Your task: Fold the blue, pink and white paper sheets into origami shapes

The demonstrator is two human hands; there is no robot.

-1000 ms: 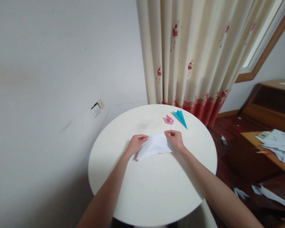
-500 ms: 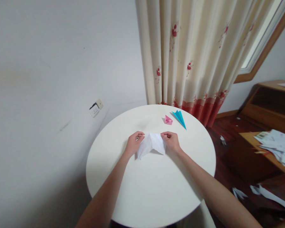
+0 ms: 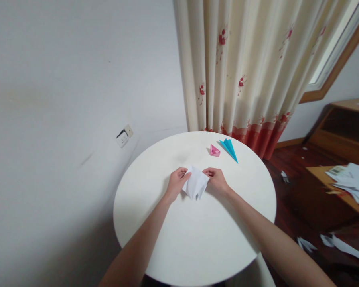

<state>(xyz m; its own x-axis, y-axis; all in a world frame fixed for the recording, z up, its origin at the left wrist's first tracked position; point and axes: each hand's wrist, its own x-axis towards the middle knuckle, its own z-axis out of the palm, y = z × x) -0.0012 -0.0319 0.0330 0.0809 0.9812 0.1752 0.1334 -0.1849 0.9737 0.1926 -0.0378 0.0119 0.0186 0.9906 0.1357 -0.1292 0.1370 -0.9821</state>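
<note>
A creased sheet of white paper (image 3: 194, 184) is held between my two hands over the round white table (image 3: 194, 239). My left hand (image 3: 177, 181) pinches its left side, thumb on top. At the right edge, my right hand (image 3: 215, 178) is closed on the paper; some of its fingers are hidden behind it. The paper is partly folded, with its lower edge bent into points. Beyond my right hand lie a small pink folded paper piece (image 3: 214, 150) and a blue paper plane (image 3: 229, 150).
A flowered curtain (image 3: 239, 79) hangs behind the table, and a white wall (image 3: 62, 99) with a socket (image 3: 123, 139) stands at the left. To the right, a pile of papers (image 3: 351, 183) rests on a box-like surface. Paper scraps (image 3: 306, 244) lie on the dark floor.
My hands have come closer together, the left one moving right. The white paper, spread wide before, is now narrower and more folded together. The view has shifted slightly.
</note>
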